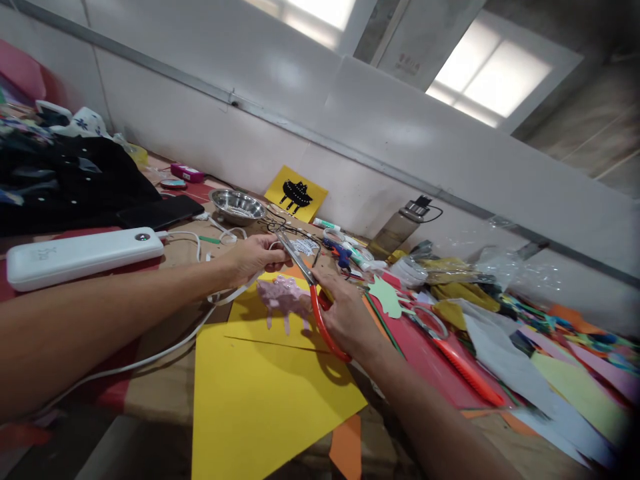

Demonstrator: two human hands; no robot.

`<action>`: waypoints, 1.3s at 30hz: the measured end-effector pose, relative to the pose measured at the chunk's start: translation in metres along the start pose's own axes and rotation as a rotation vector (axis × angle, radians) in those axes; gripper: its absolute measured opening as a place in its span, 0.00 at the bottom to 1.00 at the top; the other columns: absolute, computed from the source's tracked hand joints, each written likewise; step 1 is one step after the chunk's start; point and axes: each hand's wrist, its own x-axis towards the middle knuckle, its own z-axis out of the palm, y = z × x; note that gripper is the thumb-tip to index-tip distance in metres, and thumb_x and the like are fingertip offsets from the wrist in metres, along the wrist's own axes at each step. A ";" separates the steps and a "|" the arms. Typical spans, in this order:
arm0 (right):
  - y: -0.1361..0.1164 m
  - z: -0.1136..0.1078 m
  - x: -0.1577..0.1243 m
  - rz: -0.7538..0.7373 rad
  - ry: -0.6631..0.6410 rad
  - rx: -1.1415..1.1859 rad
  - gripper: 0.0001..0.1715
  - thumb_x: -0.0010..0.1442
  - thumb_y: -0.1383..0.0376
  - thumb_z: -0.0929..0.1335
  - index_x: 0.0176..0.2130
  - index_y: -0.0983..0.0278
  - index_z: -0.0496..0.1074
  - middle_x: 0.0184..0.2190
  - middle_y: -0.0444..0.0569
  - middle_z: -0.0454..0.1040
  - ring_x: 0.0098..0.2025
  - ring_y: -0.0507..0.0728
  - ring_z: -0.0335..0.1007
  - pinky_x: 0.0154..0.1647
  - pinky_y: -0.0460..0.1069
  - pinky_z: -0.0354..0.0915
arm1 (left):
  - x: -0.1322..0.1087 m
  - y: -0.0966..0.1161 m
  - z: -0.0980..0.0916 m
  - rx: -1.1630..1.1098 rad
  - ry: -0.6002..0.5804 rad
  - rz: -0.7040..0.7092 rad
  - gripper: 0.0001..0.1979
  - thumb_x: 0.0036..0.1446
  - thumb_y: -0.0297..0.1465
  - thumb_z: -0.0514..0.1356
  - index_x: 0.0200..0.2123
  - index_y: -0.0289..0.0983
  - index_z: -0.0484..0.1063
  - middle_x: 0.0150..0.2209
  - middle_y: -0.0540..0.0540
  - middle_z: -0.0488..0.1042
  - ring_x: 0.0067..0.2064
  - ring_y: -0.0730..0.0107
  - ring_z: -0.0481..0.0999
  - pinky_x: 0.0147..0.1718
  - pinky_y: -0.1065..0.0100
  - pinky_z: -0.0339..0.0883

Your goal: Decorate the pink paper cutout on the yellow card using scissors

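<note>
Head view: left hand (257,258) at scissors' (317,310) blades, can't tell if its grip is clamped; pink cutout (284,298) on near yellow sheet (270,393); right hand (345,308) clamped on scissors' handles, above sheet. Likely trimming; next cut calls for clear fingers.

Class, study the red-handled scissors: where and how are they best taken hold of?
Probably the scissors are best gripped by their red handles, coming from the near right, as the right hand does: the metal blades point away from the wearer, passing beside the left hand, while the handles lie nearer.
</note>
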 end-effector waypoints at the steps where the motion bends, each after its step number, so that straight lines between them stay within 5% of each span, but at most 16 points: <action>1: 0.000 -0.001 -0.002 -0.001 -0.007 -0.014 0.26 0.55 0.60 0.64 0.53 0.63 0.66 0.36 0.52 0.72 0.32 0.56 0.67 0.35 0.50 0.64 | 0.000 0.000 0.000 0.040 -0.009 -0.007 0.02 0.45 0.24 0.59 0.23 0.32 0.71 0.23 0.48 0.71 0.21 0.80 0.61 0.23 0.73 0.52; 7: 0.002 -0.006 -0.011 0.015 -0.041 -0.143 0.29 0.55 0.57 0.64 0.55 0.63 0.64 0.35 0.52 0.71 0.31 0.55 0.66 0.33 0.49 0.62 | -0.001 0.000 -0.002 0.264 -0.035 -0.001 0.03 0.45 0.27 0.59 0.23 0.33 0.73 0.20 0.50 0.69 0.21 0.78 0.61 0.21 0.73 0.51; 15: 0.024 -0.018 -0.021 0.122 -0.019 -0.079 0.25 0.55 0.56 0.64 0.51 0.63 0.68 0.37 0.52 0.74 0.38 0.59 0.69 0.38 0.51 0.65 | 0.004 -0.001 -0.013 0.236 -0.003 0.045 0.04 0.47 0.31 0.61 0.24 0.35 0.72 0.23 0.48 0.71 0.22 0.77 0.61 0.21 0.73 0.53; 21: 0.030 -0.018 -0.029 0.114 -0.022 -0.127 0.26 0.54 0.55 0.65 0.51 0.63 0.68 0.40 0.54 0.73 0.43 0.61 0.68 0.41 0.54 0.65 | -0.004 0.007 -0.008 0.311 -0.254 -0.100 0.06 0.45 0.32 0.62 0.22 0.36 0.74 0.20 0.48 0.70 0.20 0.77 0.60 0.19 0.72 0.50; 25: 0.030 -0.018 -0.027 0.123 -0.002 -0.105 0.26 0.54 0.55 0.65 0.51 0.62 0.68 0.40 0.54 0.73 0.42 0.61 0.69 0.41 0.54 0.65 | -0.006 0.015 -0.007 0.208 -0.286 -0.103 0.05 0.44 0.31 0.62 0.21 0.36 0.73 0.22 0.46 0.72 0.18 0.78 0.57 0.18 0.72 0.47; 33: 0.056 -0.024 -0.027 0.218 0.019 -0.140 0.29 0.56 0.54 0.63 0.52 0.68 0.66 0.41 0.57 0.73 0.42 0.61 0.68 0.42 0.53 0.63 | 0.003 0.016 -0.017 0.041 -0.199 -0.062 0.05 0.43 0.28 0.65 0.21 0.34 0.71 0.24 0.43 0.74 0.18 0.81 0.56 0.17 0.73 0.46; 39: 0.069 -0.027 -0.036 0.249 -0.059 -0.285 0.28 0.55 0.55 0.64 0.53 0.63 0.66 0.34 0.51 0.70 0.35 0.58 0.67 0.36 0.50 0.62 | 0.013 0.027 -0.031 -0.049 0.198 0.240 0.06 0.45 0.29 0.65 0.25 0.34 0.70 0.26 0.47 0.73 0.20 0.83 0.61 0.19 0.75 0.51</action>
